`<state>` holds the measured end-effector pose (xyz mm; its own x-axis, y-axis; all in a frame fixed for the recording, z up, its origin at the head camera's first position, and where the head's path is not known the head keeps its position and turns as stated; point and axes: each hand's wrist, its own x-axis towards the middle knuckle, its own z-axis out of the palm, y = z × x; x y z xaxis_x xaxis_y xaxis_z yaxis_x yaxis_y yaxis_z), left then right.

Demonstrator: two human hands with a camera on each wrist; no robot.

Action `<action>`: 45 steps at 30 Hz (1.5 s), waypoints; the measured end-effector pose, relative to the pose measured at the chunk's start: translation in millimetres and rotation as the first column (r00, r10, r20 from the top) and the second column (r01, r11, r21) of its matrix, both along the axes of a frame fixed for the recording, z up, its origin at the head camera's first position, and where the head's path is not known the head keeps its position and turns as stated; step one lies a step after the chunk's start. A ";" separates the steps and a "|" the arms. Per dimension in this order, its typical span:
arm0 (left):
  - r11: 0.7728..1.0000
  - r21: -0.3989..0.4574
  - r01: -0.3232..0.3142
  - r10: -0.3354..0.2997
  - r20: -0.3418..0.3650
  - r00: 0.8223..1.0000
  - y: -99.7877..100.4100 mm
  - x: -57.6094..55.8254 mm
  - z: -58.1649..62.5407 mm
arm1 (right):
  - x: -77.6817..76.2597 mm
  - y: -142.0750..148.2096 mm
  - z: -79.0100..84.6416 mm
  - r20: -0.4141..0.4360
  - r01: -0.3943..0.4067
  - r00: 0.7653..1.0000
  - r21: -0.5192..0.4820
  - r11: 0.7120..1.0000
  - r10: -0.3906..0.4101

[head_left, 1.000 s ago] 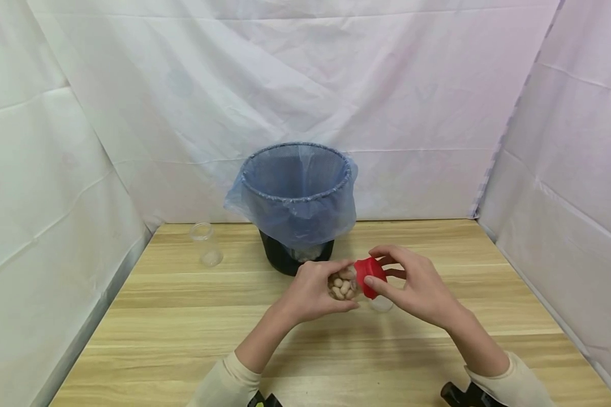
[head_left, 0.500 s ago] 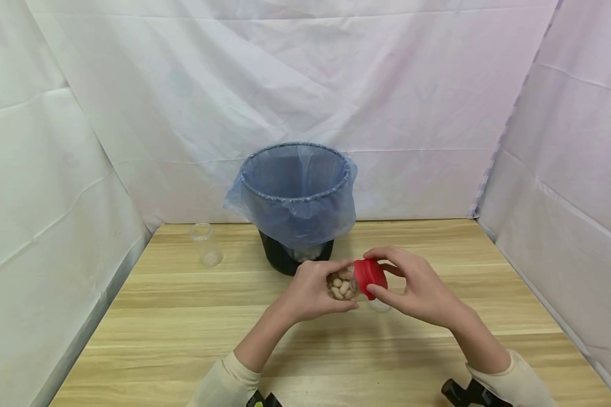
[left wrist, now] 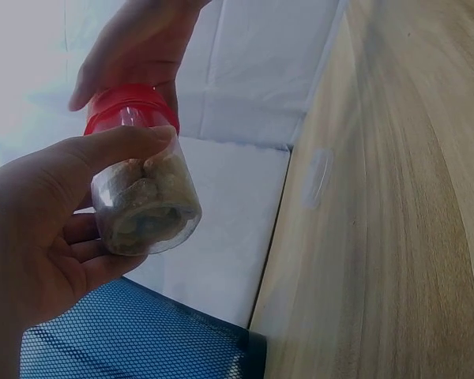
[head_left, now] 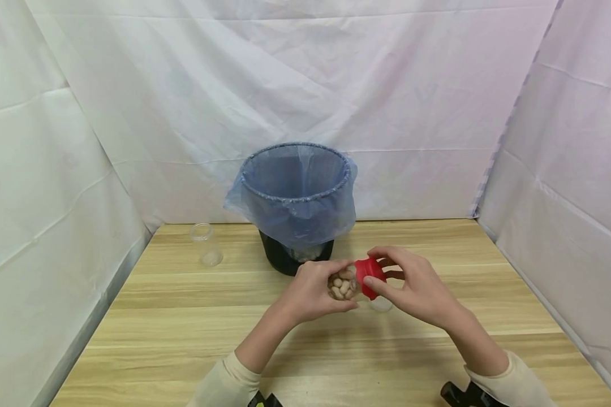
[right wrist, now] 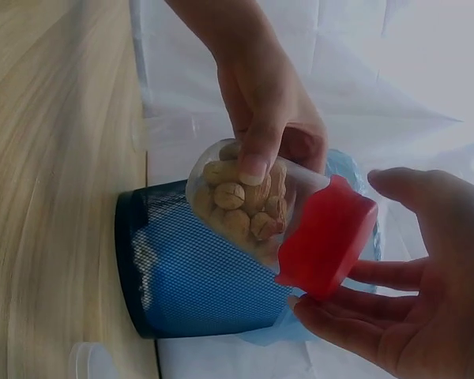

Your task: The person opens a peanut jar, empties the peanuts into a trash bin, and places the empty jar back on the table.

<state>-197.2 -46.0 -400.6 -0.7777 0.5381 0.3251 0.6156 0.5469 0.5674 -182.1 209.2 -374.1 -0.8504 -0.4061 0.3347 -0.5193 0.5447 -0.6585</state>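
Observation:
My left hand [head_left: 315, 291] grips a clear plastic jar [left wrist: 146, 201] of unshelled peanuts [right wrist: 241, 201] by its body, thumb on one side and fingers on the other. The jar lies tilted on its side above the table, mouth end toward the right. A red lid [head_left: 370, 278] with a wavy edge covers that end. Around the lid are the thumb and fingers of my right hand [head_left: 412, 288], holding it at its edges. In the right wrist view, the right fingertips [right wrist: 304, 304] sit at the lid's rim. My left palm hides part of the jar in the head view.
Behind the hands stands a black mesh bin [head_left: 280, 254] lined with a blue bag [head_left: 305, 223]. An uncapped clear jar [head_left: 207, 249] is at the back left. Under the right hand, a pale round disc [head_left: 381, 304] lies on the wooden table [head_left: 183, 339]. White sheets hang around.
My right hand shifted its fingers on the red lid, which tipped slightly and came back to about its former angle. The left hand and jar stayed in place.

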 end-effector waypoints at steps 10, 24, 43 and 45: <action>1.000 0.011 0.014 -0.014 0.003 1.000 -0.8 -0.9 -0.9 | -0.2 2.1 1.1 -0.029 -0.072 0.997 -0.016 0.997 0.071; 0.999 0.039 0.022 -0.022 0.018 1.000 -1.9 -2.4 -3.1 | 0.5 0.1 1.6 -0.009 -0.022 1.000 -0.011 1.000 0.022; 0.999 0.039 0.028 -0.029 0.033 0.999 -1.9 -1.9 -2.1 | -2.3 4.3 1.5 -0.086 -0.141 0.986 0.004 0.990 0.140; 0.999 0.039 0.027 -0.028 0.032 0.999 -2.0 -1.9 -2.0 | -2.9 4.2 1.4 -0.085 -0.148 0.985 0.006 0.989 0.148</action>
